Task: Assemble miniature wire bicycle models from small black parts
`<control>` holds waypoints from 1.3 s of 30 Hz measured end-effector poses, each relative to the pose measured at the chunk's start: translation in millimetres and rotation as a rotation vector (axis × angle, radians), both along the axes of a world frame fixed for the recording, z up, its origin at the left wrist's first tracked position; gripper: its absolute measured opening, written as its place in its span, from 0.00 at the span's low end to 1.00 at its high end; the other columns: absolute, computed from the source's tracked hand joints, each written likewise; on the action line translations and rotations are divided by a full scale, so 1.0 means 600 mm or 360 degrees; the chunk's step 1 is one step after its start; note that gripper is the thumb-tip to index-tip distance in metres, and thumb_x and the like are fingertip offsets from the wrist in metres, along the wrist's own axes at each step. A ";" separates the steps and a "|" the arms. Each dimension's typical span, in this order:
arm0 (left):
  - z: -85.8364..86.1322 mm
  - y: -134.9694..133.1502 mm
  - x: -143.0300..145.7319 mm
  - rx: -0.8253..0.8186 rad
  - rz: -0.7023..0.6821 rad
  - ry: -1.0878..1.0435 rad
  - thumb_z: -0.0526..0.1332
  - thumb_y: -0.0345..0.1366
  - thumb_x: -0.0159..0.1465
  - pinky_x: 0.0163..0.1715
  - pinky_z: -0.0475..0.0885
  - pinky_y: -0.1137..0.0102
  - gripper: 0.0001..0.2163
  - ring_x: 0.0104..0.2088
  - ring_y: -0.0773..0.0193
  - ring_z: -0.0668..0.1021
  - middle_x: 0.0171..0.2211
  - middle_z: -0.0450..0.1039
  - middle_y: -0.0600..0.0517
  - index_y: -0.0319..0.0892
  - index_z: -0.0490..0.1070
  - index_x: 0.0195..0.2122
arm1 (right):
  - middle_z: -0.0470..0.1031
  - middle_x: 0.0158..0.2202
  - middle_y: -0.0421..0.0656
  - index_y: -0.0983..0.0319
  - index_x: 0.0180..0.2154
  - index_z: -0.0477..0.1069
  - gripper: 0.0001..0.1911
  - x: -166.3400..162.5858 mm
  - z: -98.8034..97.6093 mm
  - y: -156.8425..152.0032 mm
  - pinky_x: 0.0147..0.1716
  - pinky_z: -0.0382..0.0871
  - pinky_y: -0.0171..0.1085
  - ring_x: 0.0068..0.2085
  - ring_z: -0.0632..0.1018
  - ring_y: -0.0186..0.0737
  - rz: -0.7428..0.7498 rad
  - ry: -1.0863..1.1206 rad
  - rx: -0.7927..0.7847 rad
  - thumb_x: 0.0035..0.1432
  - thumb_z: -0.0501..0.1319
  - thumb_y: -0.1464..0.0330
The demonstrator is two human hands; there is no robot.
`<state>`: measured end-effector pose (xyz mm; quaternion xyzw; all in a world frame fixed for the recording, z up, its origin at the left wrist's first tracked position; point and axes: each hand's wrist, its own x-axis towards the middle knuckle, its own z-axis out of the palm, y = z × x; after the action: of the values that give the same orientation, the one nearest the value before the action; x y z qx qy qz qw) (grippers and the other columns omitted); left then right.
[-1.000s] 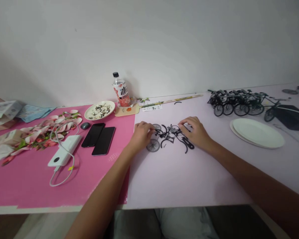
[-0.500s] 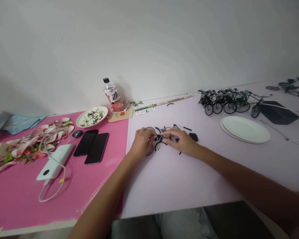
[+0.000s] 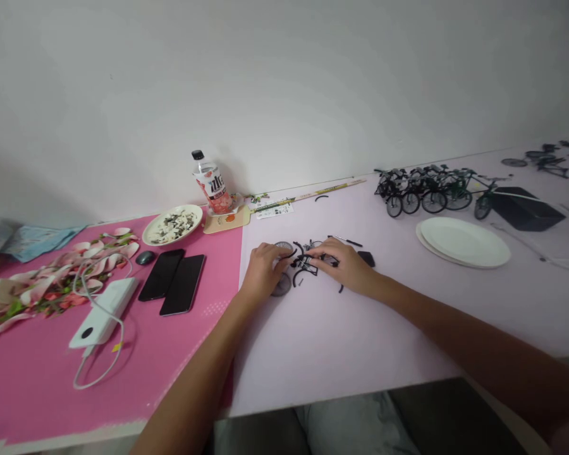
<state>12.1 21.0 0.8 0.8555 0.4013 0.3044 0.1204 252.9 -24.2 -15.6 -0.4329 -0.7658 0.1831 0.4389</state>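
My left hand (image 3: 264, 268) has its thumb and fingers pinched at a small black piece (image 3: 292, 253), too small to make out fully. My right hand (image 3: 345, 264) grips a black model bicycle frame (image 3: 309, 265) between thumb and fingers, just above the table. Two small spoked wheels, one a grey wheel (image 3: 281, 285), lie beside my left fingertips. Around the frame are black curved mudguards, one of them below it (image 3: 297, 278), and a small screw (image 3: 300, 282). Beyond my right hand lie a thin black-handled screwdriver (image 3: 351, 241) and a small black block (image 3: 367, 258).
Several assembled model bicycles (image 3: 427, 191) stand at the back right, near stacked white plates (image 3: 469, 243) and a black box (image 3: 526, 208). On the left are two phones (image 3: 184, 285), a white power bank (image 3: 107, 313), a plate of small parts (image 3: 173, 225), a drink bottle (image 3: 214, 186) and artificial flowers (image 3: 61, 272).
My left fingertips have drawn slightly left, away from the frame, which now shows more between my hands. My right hand stays at the frame. The whole view has shifted a little.
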 end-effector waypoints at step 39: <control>-0.009 -0.006 0.004 -0.0141 0.0360 0.0364 0.63 0.43 0.70 0.68 0.58 0.38 0.14 0.64 0.44 0.74 0.61 0.76 0.43 0.47 0.76 0.54 | 0.84 0.38 0.44 0.55 0.42 0.83 0.05 0.003 -0.008 0.006 0.43 0.78 0.48 0.40 0.81 0.46 0.0021 0.0015 0.0163 0.64 0.69 0.65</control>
<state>14.2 17.2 -4.7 0.8277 0.5192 0.1988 0.0766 254.9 -20.8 -20.3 -0.4041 -0.7749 0.1485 0.4628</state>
